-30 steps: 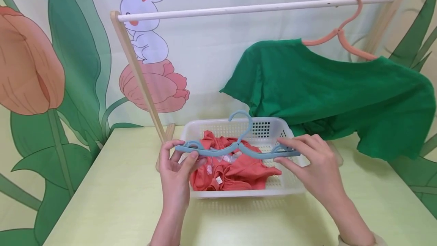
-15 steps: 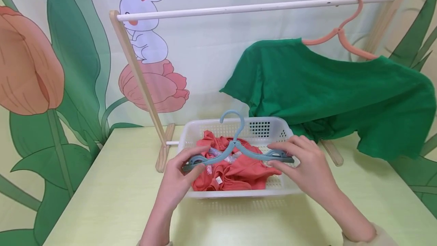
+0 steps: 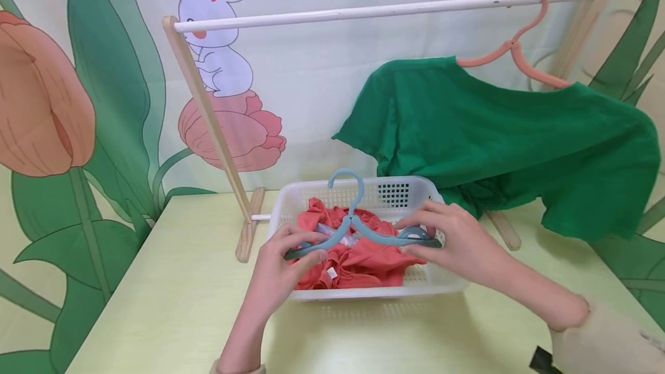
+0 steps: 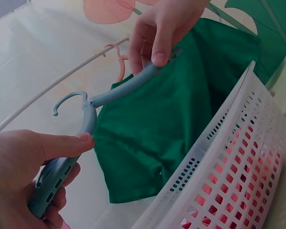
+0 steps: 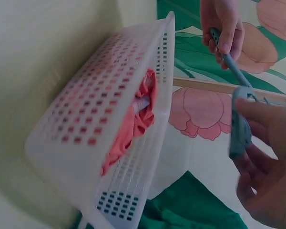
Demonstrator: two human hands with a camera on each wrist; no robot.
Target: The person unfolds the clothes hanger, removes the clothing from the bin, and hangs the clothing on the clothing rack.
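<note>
A blue folding clothes hanger (image 3: 381, 238) is held in front of me over the basket, hook up, its two arms sloping down from the centre joint. My left hand (image 3: 283, 264) pinches the end of one arm between thumb and fingers. The other arm's end is pinched by my right hand (image 3: 449, 238). Both grips show in the left wrist view, where the hanger (image 4: 126, 88) bends at its middle. Below it, a crumpled coral-red garment (image 3: 363, 267) with a small white tag lies in the white plastic basket (image 3: 374, 292).
Behind the basket stands a rack with a white rail (image 3: 363, 12) and wooden legs (image 3: 208, 114). A green T-shirt (image 3: 499, 126) hangs at its right on a pink hanger (image 3: 537, 71). All stand on a pale yellow-green table (image 3: 171, 305) before a printed curtain.
The hanger's arms have folded from nearly level to a downward slope. My left hand has moved right and slightly down, my right hand slightly left; the hook has shifted left.
</note>
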